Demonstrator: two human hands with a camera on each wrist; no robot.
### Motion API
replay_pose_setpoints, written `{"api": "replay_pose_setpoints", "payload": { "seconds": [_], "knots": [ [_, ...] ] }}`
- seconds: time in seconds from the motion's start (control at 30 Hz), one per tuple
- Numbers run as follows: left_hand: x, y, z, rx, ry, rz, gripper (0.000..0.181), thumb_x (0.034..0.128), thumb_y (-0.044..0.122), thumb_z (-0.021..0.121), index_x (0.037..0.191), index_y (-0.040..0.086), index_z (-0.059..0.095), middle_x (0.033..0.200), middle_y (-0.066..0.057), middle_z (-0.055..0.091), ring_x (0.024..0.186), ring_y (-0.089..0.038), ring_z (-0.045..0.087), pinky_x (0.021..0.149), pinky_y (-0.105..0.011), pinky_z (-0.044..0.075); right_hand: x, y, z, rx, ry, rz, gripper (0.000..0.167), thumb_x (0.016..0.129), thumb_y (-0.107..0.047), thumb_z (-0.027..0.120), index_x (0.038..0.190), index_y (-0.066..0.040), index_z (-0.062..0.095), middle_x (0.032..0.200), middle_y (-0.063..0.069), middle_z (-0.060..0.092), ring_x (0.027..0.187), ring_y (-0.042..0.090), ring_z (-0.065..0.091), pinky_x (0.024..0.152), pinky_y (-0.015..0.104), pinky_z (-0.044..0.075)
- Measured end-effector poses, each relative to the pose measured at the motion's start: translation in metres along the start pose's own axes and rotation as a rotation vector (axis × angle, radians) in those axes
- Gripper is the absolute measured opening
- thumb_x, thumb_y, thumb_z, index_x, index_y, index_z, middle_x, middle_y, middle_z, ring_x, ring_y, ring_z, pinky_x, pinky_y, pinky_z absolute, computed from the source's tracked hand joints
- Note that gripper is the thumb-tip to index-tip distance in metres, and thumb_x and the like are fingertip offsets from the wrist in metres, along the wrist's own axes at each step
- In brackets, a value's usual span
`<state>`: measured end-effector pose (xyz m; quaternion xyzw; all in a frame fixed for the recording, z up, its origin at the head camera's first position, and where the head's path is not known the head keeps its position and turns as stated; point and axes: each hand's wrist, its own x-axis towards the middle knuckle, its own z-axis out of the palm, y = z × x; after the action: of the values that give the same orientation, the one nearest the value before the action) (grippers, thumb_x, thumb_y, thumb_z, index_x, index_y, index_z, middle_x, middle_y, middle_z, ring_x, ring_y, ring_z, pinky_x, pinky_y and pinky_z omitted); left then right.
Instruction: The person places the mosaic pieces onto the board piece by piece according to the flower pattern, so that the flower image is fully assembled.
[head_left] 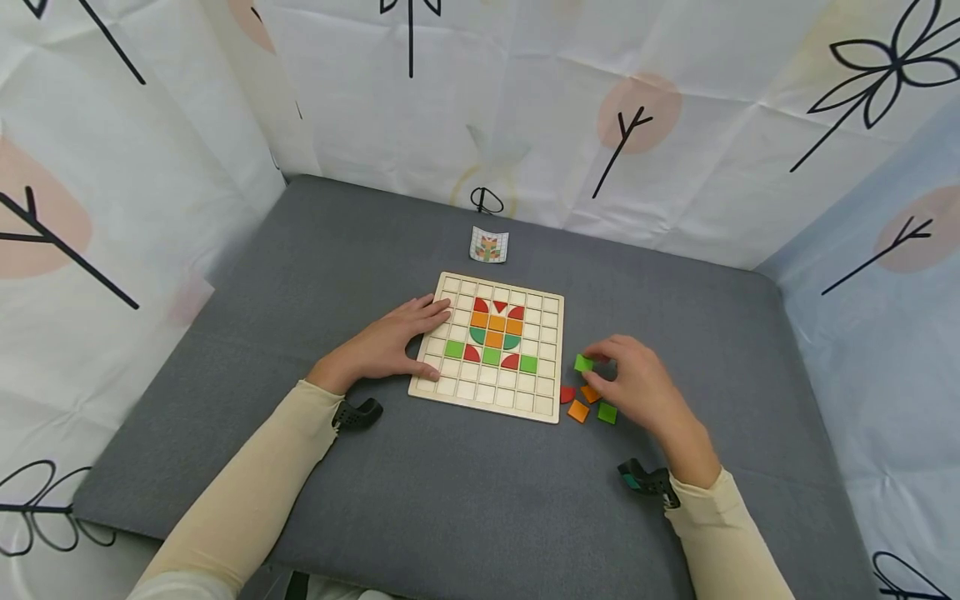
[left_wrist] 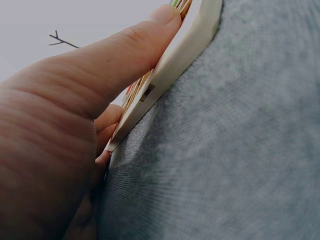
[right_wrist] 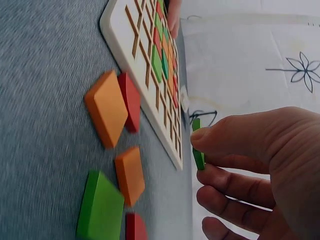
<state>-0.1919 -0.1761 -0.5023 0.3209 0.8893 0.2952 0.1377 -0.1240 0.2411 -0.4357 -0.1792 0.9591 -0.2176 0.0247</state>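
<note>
A square wooden grid board (head_left: 491, 400) lies on the grey table. Red, orange, green and dark green tiles fill some of its cells in a patterned figure. Over the board's left edge rests my left hand (head_left: 390, 337), fingers fairly straight; its thumb (left_wrist: 120, 55) lies on the rim in the left wrist view. To the right of the board, my right hand (head_left: 637, 379) pinches a green square tile (right_wrist: 197, 145) between thumb and fingertips, held above the table. Beneath it lie loose tiles: an orange one (right_wrist: 107, 110), a green one (head_left: 607, 412) and a red one (head_left: 567, 395).
Behind the board lies a small card (head_left: 489, 245) with a printed coloured figure on a grid. The grey table (head_left: 450, 500) backs onto white fabric (head_left: 525, 108) printed with plants and pink circles. Dark bands (head_left: 358, 414) circle both wrists.
</note>
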Motion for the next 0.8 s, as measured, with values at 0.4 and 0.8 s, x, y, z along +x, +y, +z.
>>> {"api": "replay_pose_setpoints", "payload": {
  "seconds": [0.4, 0.8],
  "knots": [
    [0.001, 0.0, 0.001, 0.007, -0.006, -0.004, 0.115, 0.0868, 0.058, 0.088, 0.173, 0.013, 0.028, 0.181, -0.001, 0.016, 0.167, -0.031, 0.004, 0.13, -0.059, 0.013, 0.014, -0.023, 0.011, 0.018, -0.011, -0.047, 0.026, 0.094, -0.01, 0.087, 0.118, -0.004, 0.079, 0.111, 0.01, 0.072, 0.103, 0.033, 0.065, 0.088, 0.052, 0.055],
    [0.001, 0.001, 0.001, 0.004, 0.0, -0.007, 0.114, 0.0867, 0.058, 0.088, 0.173, 0.013, 0.029, 0.181, -0.001, 0.017, 0.166, -0.032, 0.005, 0.13, -0.06, 0.014, 0.024, -0.04, 0.019, 0.029, 0.0, -0.128, 0.024, 0.094, -0.013, 0.087, 0.116, -0.007, 0.079, 0.109, 0.007, 0.071, 0.103, 0.03, 0.065, 0.088, 0.048, 0.056]
  ]
}}
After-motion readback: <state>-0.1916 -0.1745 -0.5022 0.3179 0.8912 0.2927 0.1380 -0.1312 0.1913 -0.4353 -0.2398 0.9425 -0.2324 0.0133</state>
